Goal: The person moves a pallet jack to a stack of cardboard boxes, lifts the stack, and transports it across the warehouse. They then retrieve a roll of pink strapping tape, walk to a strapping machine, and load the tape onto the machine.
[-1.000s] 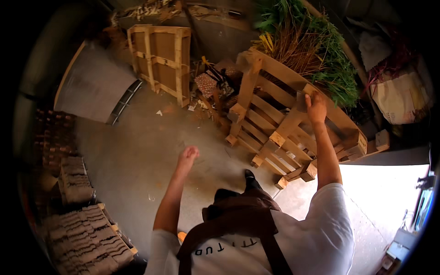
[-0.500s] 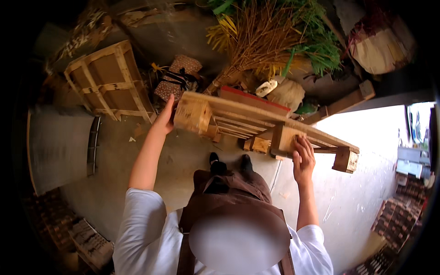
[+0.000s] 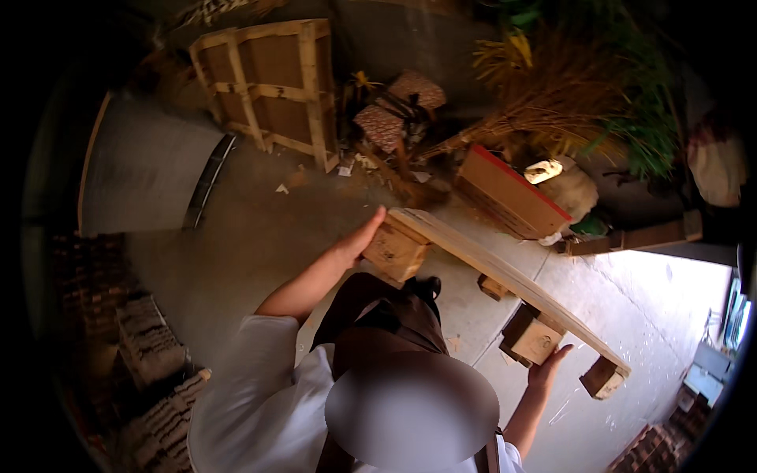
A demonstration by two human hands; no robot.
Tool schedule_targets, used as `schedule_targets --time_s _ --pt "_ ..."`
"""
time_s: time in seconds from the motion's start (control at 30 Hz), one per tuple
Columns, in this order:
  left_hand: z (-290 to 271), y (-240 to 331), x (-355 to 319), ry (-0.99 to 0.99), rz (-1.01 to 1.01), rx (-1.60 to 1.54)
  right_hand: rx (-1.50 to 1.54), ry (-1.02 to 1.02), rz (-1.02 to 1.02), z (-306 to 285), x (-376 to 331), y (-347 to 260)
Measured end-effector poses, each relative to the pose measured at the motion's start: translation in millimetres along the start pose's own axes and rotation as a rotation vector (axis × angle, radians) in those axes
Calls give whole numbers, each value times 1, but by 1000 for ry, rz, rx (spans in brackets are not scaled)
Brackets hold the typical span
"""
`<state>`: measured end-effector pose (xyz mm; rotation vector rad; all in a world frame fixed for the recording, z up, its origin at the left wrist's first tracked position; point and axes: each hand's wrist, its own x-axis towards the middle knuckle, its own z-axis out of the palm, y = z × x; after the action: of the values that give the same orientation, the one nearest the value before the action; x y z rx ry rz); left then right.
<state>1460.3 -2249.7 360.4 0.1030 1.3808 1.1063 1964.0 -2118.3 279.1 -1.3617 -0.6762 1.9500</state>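
Observation:
A wooden pallet (image 3: 505, 276) hangs off the floor in front of my body, tilted so that its left end is higher than its right. My left hand (image 3: 369, 235) grips the block at its left end, and part of the fingers is hidden behind the wood. At the middle block my right hand (image 3: 549, 366) holds on from below, with some fingers out of sight. Another block sticks out at the pallet's right end. The pallet's far side is mostly hidden by its near edge.
A framed wooden panel (image 3: 276, 91) leans at the back left, beside a large grey board (image 3: 150, 162). A cardboard box (image 3: 509, 193) with a red edge lies near dried branches (image 3: 568, 110). Stacked wood pieces (image 3: 150, 347) stand at the left. A beam (image 3: 639, 236) lies back right.
My view has turned left, so the background has shifted rightward. The pallet has tipped further, its right end lower and closer to me. My right hand has gone from the block's face to its underside.

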Motion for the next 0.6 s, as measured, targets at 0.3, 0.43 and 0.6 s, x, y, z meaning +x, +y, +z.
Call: schedule_targets --time_s 0.3,0.43,0.6 --pt "-40 3 -5 -154 171 66 -78 148 -99 87 -28 -13" --pt "-101 29 -21 -261 162 29 -89 136 -143 155 -60 9" --pt "-215 63 -18 -445 131 14 -101 67 -205 268 -104 44"
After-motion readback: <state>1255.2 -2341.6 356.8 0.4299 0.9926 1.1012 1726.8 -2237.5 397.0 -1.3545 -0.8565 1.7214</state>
